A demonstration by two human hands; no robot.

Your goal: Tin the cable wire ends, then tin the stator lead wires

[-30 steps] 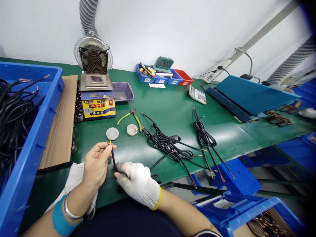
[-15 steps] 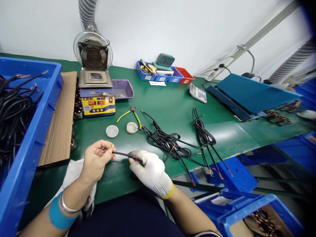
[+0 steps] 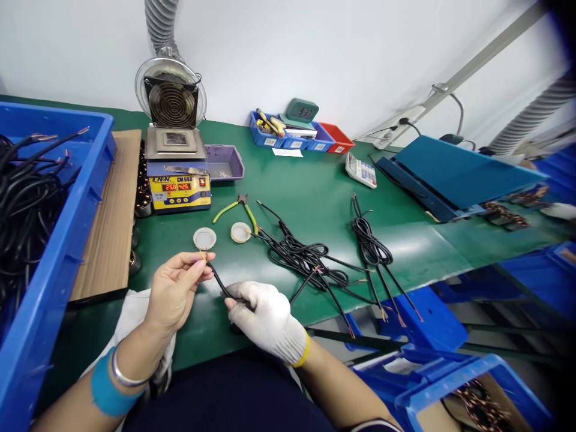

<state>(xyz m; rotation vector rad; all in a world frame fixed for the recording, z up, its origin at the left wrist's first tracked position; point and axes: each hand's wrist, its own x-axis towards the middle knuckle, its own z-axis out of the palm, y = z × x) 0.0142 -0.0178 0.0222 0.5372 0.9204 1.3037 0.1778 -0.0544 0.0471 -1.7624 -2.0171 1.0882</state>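
On the desk (image 3: 292, 189), a crate (image 3: 85, 222) with cables (image 3: 27, 192) in it stands leftmost; right of it come a cardboard sheet (image 3: 110, 234), a machine (image 3: 180, 195), then a tray (image 3: 234, 163); before the tray lie pliers (image 3: 250, 216) and two dishes (image 3: 204, 238), the held cable (image 3: 216, 277) before those; rightward lie two cable bundles (image 3: 371, 240), a calculator (image 3: 360, 171) behind.

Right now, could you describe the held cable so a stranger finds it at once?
On the long green workbench, look to the near edge, left of the tangled black cables. There, a thin black cable runs between the bare left hand and the white-gloved right hand. Unlike that tangle resting on the bench, it is held by both hands.
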